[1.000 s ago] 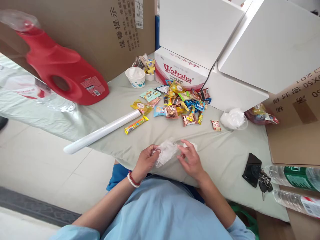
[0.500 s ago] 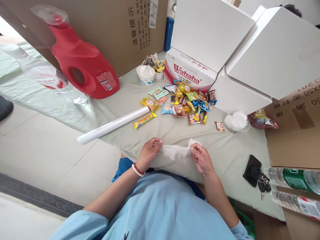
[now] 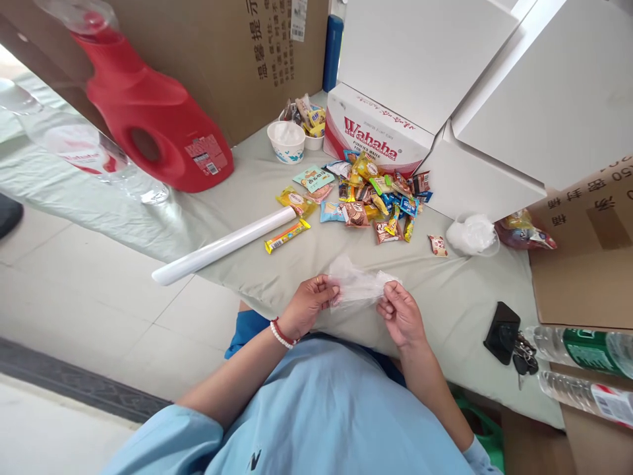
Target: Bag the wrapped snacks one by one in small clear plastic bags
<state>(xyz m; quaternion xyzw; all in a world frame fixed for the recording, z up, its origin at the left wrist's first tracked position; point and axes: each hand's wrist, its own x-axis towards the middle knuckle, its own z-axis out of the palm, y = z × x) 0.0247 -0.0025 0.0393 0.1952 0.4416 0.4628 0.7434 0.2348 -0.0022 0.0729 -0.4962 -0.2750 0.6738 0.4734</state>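
A thin, see-through plastic bag (image 3: 357, 285) stretches between my two hands above the near edge of the cloth-covered table. My left hand (image 3: 314, 300) pinches its left end. At the right end, my right hand (image 3: 401, 310) grips it between thumb and fingers. Beyond the hands lies a pile of wrapped snacks (image 3: 373, 191). A yellow snack bar (image 3: 287, 237) rests nearer, beside a white roll (image 3: 225, 245). Off to the right, one small snack packet (image 3: 438, 245) lies near a bundle of crumpled clear plastic (image 3: 472, 234).
At the back stand a Wahaha carton (image 3: 376, 132) and paper cups (image 3: 287, 142), one holding snacks. A red jug (image 3: 163, 125) and a large water bottle (image 3: 89, 148) are on the left. A black phone (image 3: 502, 333), keys (image 3: 524, 354) and bottles (image 3: 588, 349) lie at right.
My left hand has moved right, closer to my right hand, and now pinches the bag. The plastic has risen and spread out between the hands.
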